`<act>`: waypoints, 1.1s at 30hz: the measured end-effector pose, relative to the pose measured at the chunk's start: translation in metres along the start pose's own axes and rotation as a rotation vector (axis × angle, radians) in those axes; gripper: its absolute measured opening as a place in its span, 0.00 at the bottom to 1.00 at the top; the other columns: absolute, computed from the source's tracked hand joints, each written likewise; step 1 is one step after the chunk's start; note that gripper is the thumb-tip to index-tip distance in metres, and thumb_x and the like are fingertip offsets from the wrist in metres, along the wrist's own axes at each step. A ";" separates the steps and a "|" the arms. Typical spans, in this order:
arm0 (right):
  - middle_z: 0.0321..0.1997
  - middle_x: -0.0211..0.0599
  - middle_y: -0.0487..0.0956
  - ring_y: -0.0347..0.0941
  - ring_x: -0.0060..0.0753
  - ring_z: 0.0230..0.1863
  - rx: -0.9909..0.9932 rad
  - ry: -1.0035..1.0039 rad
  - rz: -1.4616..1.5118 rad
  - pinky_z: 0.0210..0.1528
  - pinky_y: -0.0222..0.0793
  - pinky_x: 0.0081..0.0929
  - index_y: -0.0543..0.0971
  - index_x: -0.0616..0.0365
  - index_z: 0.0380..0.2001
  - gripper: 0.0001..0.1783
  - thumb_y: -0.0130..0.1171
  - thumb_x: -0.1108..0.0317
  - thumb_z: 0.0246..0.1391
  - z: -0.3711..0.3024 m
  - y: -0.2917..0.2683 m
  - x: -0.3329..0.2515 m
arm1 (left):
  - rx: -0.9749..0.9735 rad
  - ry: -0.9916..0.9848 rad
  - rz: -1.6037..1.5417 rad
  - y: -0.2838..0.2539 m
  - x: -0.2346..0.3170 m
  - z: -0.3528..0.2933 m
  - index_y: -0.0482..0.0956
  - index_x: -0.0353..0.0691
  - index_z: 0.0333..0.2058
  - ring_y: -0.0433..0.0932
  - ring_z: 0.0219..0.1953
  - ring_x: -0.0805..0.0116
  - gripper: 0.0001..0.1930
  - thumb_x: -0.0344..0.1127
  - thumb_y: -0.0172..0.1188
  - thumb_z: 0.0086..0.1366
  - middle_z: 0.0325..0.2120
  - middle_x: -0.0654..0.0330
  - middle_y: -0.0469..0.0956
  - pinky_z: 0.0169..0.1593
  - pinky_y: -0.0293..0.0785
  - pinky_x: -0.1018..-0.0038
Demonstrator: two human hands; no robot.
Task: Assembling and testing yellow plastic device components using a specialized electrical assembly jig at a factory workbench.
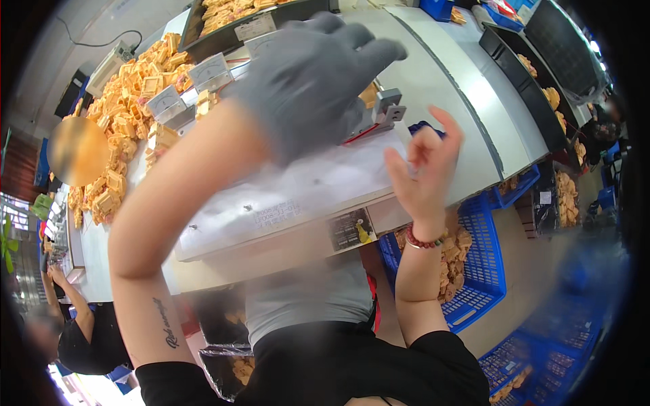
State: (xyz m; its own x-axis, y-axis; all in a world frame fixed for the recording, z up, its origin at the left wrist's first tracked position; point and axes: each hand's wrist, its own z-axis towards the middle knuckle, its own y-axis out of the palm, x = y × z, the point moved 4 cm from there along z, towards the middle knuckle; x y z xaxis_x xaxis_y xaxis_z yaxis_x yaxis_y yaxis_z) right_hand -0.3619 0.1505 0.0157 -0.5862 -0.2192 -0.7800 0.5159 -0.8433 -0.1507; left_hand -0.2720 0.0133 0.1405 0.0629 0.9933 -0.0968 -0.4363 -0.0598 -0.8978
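Note:
My left hand [305,81], in a grey glove and blurred by motion, reaches over the white work surface with its fingers apart. I see nothing in its grasp, though its palm side is hidden. Just beyond its fingers stands a small grey metal block [388,107] with red wire beside it, and part of a yellow-orange plastic piece [370,95] shows there. My right hand [428,166], bare and wearing a beaded bracelet, hovers right of the block. Its fingers are bent and spread, holding nothing visible. A dark blue item [425,127] lies partly hidden behind it.
Panel meters [210,73] stand left of the gloved hand, beside a heap of yellow-orange plastic parts [125,115]. A black tray [223,40] of parts is at the back. Blue baskets [484,264] stand below the table's right edge. Another person [88,331] works at left.

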 end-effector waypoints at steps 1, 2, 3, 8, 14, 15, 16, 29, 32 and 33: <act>0.22 0.29 0.65 0.61 0.21 0.24 0.034 0.054 -0.079 0.25 0.59 0.21 0.69 0.60 0.45 0.25 0.62 0.75 0.40 -0.005 -0.008 0.002 | 0.107 -0.014 -0.069 -0.024 0.011 -0.013 0.72 0.43 0.52 0.74 0.44 0.53 0.27 0.29 0.60 0.49 0.43 0.55 0.76 0.48 0.70 0.65; 0.20 0.31 0.65 0.63 0.26 0.23 0.033 0.018 -0.184 0.25 0.59 0.24 0.73 0.59 0.39 0.18 0.62 0.76 0.40 -0.004 -0.013 0.000 | 0.169 -0.062 -0.127 -0.038 0.014 -0.031 0.74 0.41 0.48 0.75 0.41 0.56 0.24 0.27 0.60 0.49 0.40 0.56 0.77 0.47 0.71 0.67; 0.20 0.31 0.65 0.63 0.26 0.23 0.023 0.027 -0.170 0.25 0.59 0.24 0.73 0.59 0.39 0.18 0.62 0.76 0.40 -0.008 -0.015 0.009 | 0.229 -0.125 -0.165 -0.051 0.018 -0.056 0.77 0.39 0.44 0.76 0.39 0.59 0.20 0.25 0.61 0.48 0.36 0.56 0.77 0.46 0.71 0.68; 0.20 0.39 0.67 0.66 0.41 0.23 -0.064 -0.252 -0.421 0.26 0.60 0.33 0.72 0.58 0.22 0.02 0.54 0.77 0.42 -0.015 -0.002 0.021 | 0.450 -0.774 -0.223 -0.044 0.015 -0.194 0.79 0.41 0.28 0.77 0.27 0.59 0.08 0.28 0.67 0.48 0.23 0.60 0.78 0.33 0.71 0.69; 0.27 0.28 0.68 0.57 0.24 0.25 0.012 -0.261 -0.383 0.27 0.53 0.21 0.74 0.59 0.28 0.02 0.56 0.74 0.53 -0.028 -0.028 0.049 | 0.344 -0.891 0.078 0.011 0.006 -0.256 0.76 0.43 0.25 0.74 0.28 0.59 0.07 0.31 0.67 0.49 0.25 0.60 0.75 0.32 0.71 0.67; 0.29 0.26 0.71 0.57 0.20 0.27 0.105 -0.173 -0.309 0.28 0.54 0.19 0.76 0.59 0.31 0.03 0.56 0.72 0.56 -0.032 -0.032 0.060 | 0.341 -0.880 0.075 0.013 0.011 -0.257 0.76 0.44 0.24 0.73 0.28 0.58 0.07 0.34 0.67 0.50 0.23 0.60 0.74 0.31 0.70 0.66; 0.29 0.26 0.71 0.57 0.20 0.27 0.081 -0.178 -0.288 0.28 0.54 0.19 0.76 0.59 0.31 0.03 0.56 0.72 0.56 -0.031 -0.031 0.061 | 0.367 -0.897 0.061 0.015 0.011 -0.259 0.75 0.44 0.23 0.72 0.27 0.58 0.08 0.35 0.66 0.50 0.22 0.60 0.72 0.30 0.70 0.66; 0.35 0.29 0.77 0.68 0.21 0.34 0.015 -0.101 -0.601 0.40 0.66 0.19 0.79 0.63 0.38 0.07 0.58 0.72 0.58 -0.030 -0.045 0.056 | 0.535 -0.879 -0.062 0.015 0.006 -0.267 0.73 0.47 0.21 0.71 0.22 0.62 0.11 0.38 0.68 0.48 0.20 0.63 0.69 0.25 0.66 0.68; 0.35 0.29 0.77 0.70 0.21 0.35 -0.065 -0.055 -0.613 0.41 0.66 0.18 0.78 0.62 0.37 0.06 0.58 0.72 0.58 -0.024 -0.036 0.056 | 0.469 -0.874 -0.037 0.016 0.004 -0.272 0.73 0.46 0.22 0.70 0.22 0.61 0.10 0.36 0.68 0.48 0.20 0.63 0.69 0.26 0.66 0.66; 0.35 0.28 0.77 0.69 0.19 0.35 -0.113 -0.012 -0.594 0.39 0.64 0.17 0.78 0.63 0.37 0.07 0.58 0.71 0.59 -0.021 -0.027 0.047 | 0.467 -0.870 -0.012 0.017 0.003 -0.273 0.74 0.47 0.22 0.70 0.22 0.61 0.09 0.36 0.68 0.48 0.20 0.63 0.69 0.26 0.66 0.66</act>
State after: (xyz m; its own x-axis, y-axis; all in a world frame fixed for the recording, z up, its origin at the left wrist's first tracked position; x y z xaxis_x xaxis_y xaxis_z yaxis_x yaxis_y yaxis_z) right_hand -0.3898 0.1732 -0.0299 -0.8011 0.2673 -0.5355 0.1605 -0.7661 -0.6224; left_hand -0.0339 -0.0114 0.0079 -0.5306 0.7312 0.4287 -0.7621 -0.1901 -0.6189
